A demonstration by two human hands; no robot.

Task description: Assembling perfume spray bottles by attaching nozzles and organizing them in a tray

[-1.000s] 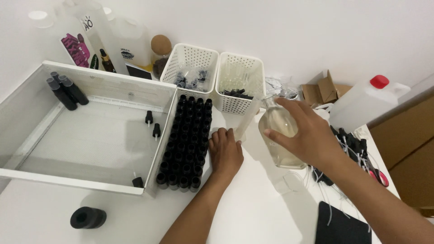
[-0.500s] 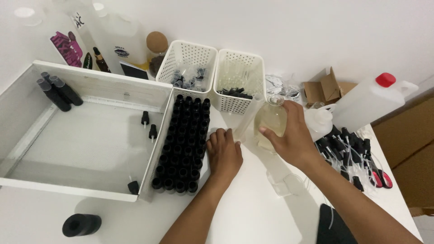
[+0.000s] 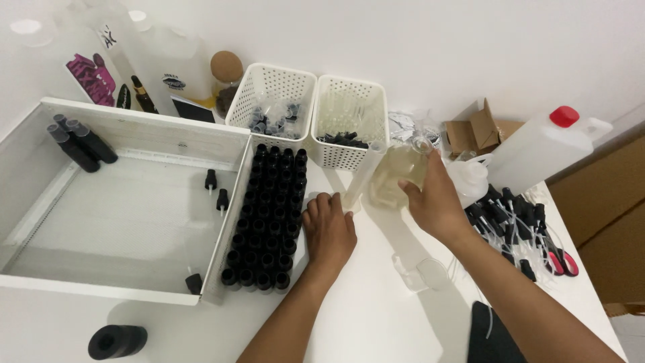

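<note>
Glass flask [image 3: 398,176] in rt hand [image 3: 435,202], seemingly tilted; table edge near.

Two bare forearms, left hand [image 3: 329,232] and right hand [image 3: 433,202] without sleeves, rings, watch or gloves.

A single head-worn camera looks steeply down, close over a white desk [image 3: 376,316], facing the white back wall [image 3: 416,40].

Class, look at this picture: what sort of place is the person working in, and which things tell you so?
Probably a small home workshop for filling bottles by hand. Rows of small black bottles stand packed together, the right hand tilts a glass flask of pale liquid, and loose spray pumps lie heaped on the white table.
</note>
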